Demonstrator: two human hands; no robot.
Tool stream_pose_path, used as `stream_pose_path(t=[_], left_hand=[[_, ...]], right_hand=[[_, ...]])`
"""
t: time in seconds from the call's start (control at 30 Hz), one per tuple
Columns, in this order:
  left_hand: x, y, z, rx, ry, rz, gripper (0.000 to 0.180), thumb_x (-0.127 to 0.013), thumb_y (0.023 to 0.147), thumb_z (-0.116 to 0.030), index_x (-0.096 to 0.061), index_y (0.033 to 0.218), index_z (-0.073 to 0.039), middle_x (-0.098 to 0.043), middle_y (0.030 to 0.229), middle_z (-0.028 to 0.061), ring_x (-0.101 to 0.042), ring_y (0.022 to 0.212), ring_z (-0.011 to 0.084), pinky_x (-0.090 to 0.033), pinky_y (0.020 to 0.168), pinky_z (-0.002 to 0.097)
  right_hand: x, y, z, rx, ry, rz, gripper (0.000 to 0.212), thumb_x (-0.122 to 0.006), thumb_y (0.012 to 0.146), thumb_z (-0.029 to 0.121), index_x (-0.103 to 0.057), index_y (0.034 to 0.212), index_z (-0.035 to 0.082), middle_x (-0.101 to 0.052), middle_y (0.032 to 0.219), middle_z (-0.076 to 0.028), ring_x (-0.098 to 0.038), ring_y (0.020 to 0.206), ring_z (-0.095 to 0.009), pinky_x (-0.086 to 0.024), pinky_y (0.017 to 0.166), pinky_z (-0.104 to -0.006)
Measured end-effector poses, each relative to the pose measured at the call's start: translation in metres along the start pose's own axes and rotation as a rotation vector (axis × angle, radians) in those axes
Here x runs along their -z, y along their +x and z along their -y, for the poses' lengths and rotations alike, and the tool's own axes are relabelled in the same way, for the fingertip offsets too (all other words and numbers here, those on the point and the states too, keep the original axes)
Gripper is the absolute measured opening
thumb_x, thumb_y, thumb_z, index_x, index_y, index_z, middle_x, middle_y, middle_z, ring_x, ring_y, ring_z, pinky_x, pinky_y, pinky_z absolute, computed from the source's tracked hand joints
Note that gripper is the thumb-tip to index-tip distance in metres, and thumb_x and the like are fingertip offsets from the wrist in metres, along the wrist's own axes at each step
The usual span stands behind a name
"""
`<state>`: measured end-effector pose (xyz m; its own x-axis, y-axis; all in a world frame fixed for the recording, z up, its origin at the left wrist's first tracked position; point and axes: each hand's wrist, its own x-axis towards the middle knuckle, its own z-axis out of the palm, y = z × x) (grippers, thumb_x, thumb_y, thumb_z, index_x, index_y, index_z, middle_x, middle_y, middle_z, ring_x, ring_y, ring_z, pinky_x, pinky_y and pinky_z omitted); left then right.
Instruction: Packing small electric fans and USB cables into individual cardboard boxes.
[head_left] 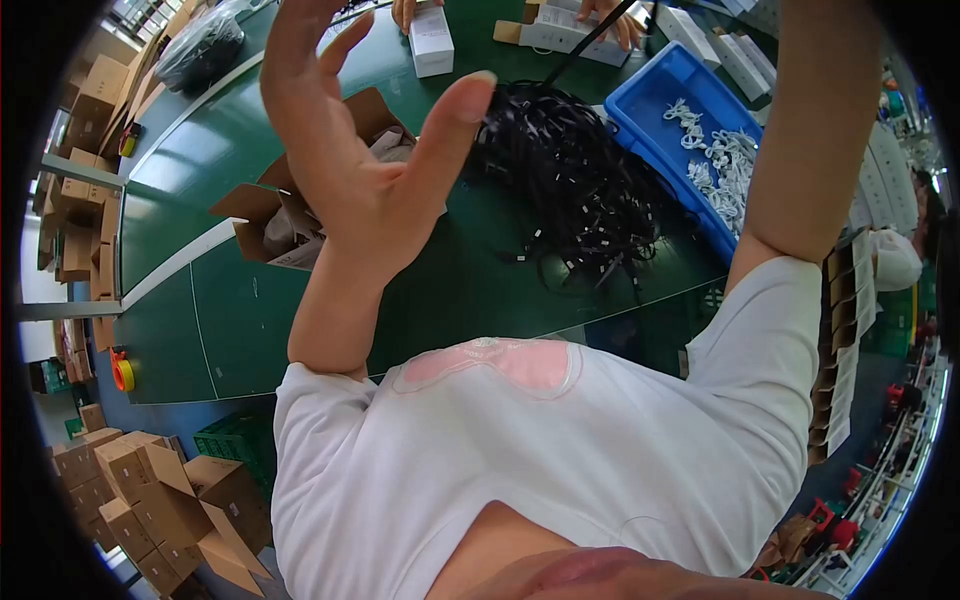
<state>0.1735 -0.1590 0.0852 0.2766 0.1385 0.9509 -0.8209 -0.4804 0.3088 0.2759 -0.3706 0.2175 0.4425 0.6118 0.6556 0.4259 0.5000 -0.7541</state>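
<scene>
My left hand [375, 165] is raised over the table with thumb and fingers apart, holding nothing; some fingertips pass out of the top of the view. Behind it stands an open brown carton [275, 215] with wrapped items inside. To the right of the hand lies a tangled heap of black straps [575, 180] with small shiny ends. One black strap [590, 42] rises from the heap towards the top edge. My right forearm [815, 120] reaches up at the right, and its hand is out of view.
A blue tray [640, 135] holds coiled white cables [725, 165]. Across the green table [235, 320], another person's hands [615, 22] are near white boxes [432, 45]. A black plastic bag [200, 50] lies at far left. Cartons [150, 500] stack on the floor at lower left.
</scene>
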Motion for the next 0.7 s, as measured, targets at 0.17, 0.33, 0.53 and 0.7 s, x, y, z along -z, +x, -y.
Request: stream_pose_path(t=[0.17, 0.33, 0.53, 0.7], left_hand=[[-0.035, 0.022, 0.011, -0.020, -0.339, -0.054, 0.055, -0.069, 0.090, -0.024, -0.050, 0.135, 0.002, -0.064, 0.121, 0.0169, -0.062, 0.109, 0.0291, -0.046, 0.095, 0.0324], [-0.036, 0.030, -0.011, 0.647, -0.747, 0.673, 0.063, -0.062, 0.097, -0.029, -0.039, 0.145, 0.005, -0.062, 0.126, 0.0207, -0.057, 0.123, 0.0312, -0.044, 0.103, 0.0359], [-0.045, 0.012, -0.021, 0.979, -1.208, 0.500, 0.059, -0.055, 0.101, -0.037, -0.045, 0.138, 0.007, -0.065, 0.120, 0.0207, -0.063, 0.113, 0.0321, -0.047, 0.099, 0.0382], [-0.059, -0.007, -0.014, 0.835, -1.111, 0.407, 0.047, -0.053, 0.102, -0.038, -0.052, 0.129, 0.001, -0.067, 0.107, 0.0148, -0.065, 0.085, 0.0248, -0.051, 0.086, 0.0334]], right_hand=[[-0.007, 0.006, 0.004, -0.103, -0.163, 0.301, 0.030, -0.059, 0.097, 0.010, -0.058, 0.124, -0.004, -0.053, 0.069, -0.001, -0.039, 0.043, -0.005, -0.030, 0.041, -0.0171], [-0.020, 0.017, -0.021, -0.195, -0.233, 0.653, 0.035, -0.060, 0.097, 0.012, -0.057, 0.127, -0.005, -0.057, 0.069, -0.001, -0.038, 0.038, -0.004, -0.026, 0.035, -0.0147], [0.202, -0.062, 0.001, -0.289, -0.289, 0.501, 0.029, -0.061, 0.096, 0.011, -0.059, 0.121, -0.003, -0.059, 0.074, -0.003, -0.044, 0.046, -0.007, -0.032, 0.044, -0.0176], [0.124, -0.065, -0.033, -0.406, -0.342, 0.340, 0.023, -0.062, 0.094, 0.011, -0.062, 0.114, -0.001, -0.061, 0.078, -0.004, -0.049, 0.055, -0.009, -0.038, 0.052, -0.0205]])
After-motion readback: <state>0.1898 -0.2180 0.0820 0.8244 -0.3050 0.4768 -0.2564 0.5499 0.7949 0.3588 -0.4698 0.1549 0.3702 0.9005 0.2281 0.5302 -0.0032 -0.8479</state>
